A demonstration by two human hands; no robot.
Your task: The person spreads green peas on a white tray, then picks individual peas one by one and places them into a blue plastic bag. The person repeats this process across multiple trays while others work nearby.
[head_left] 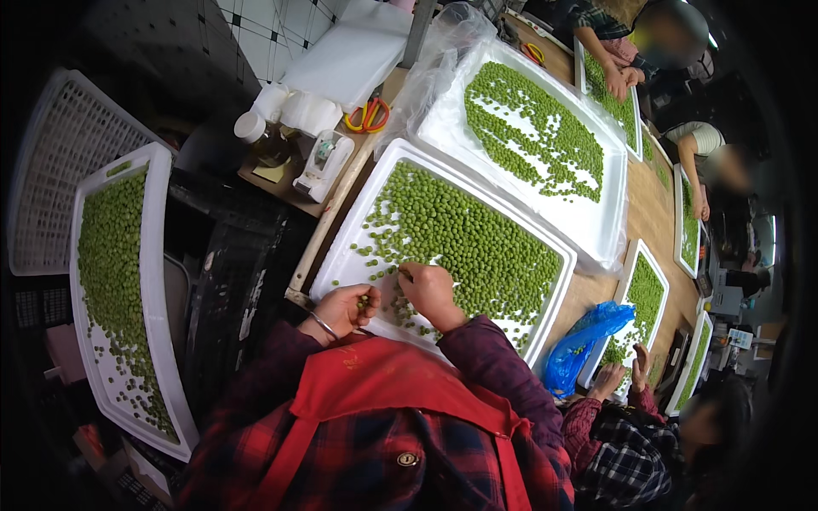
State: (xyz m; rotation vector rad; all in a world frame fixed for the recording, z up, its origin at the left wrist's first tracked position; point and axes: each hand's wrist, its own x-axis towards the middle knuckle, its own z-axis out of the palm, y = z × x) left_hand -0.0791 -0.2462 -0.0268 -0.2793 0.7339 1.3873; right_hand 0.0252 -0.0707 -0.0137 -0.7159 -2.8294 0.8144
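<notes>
My left hand (345, 310) is half curled, palm up, around a few green peas at the near left corner of a shallow white tray (348, 265). A metal bangle circles that wrist. Just to its right, my right hand (429, 290) reaches over the tray with thumb and fingers pinched together; whether a pea is between the fingertips cannot be made out. Loose green peas (460, 236) lie thick across the tray's middle and far right. Towards the near left they thin out over bare white floor.
Beyond my tray stands a deeper white box (613, 223) lined with clear plastic, holding more peas. On my left, another pea tray (153, 255) leans near a white slatted crate (41, 191). Scissors (367, 118) lie far left. A blue plastic bag (578, 351) and co-workers' hands (607, 383) are right.
</notes>
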